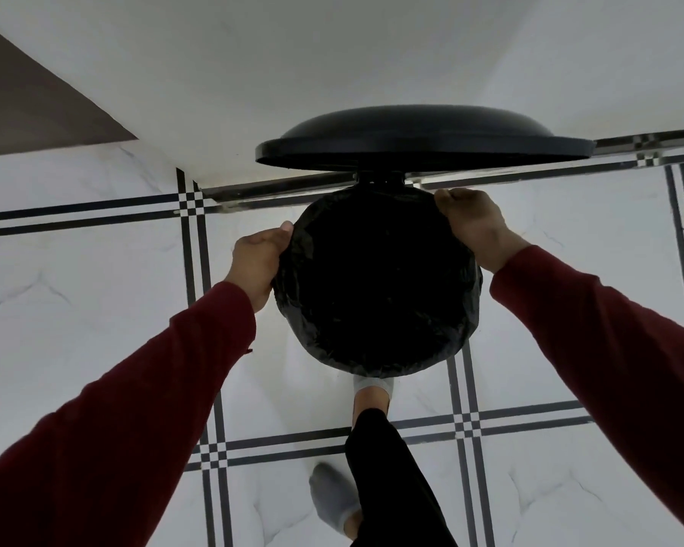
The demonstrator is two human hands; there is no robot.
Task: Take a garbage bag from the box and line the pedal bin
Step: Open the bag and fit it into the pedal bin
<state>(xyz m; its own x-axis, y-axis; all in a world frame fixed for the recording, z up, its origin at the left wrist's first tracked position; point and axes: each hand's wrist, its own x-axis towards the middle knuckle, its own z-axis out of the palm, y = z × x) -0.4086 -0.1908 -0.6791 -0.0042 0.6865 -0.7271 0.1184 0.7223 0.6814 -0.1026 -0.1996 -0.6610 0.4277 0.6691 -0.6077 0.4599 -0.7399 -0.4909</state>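
Observation:
The round pedal bin stands below me with its black lid (423, 140) raised against the white wall. A black garbage bag (376, 282) fills the opening, its crinkled edge folded over the rim all round. My left hand (257, 262) grips the bag's edge at the left side of the rim. My right hand (474, 227) grips the edge at the upper right, close to the hinge. A foot in a grey sock (372, 392) sits at the bin's front, where the pedal is hidden. The box is not in view.
The floor is white marble tile (95, 309) with black stripe borders. A white wall (332, 65) rises right behind the bin. My other foot (332, 503) stands further back on the tiles, and dark red sleeves cover both arms.

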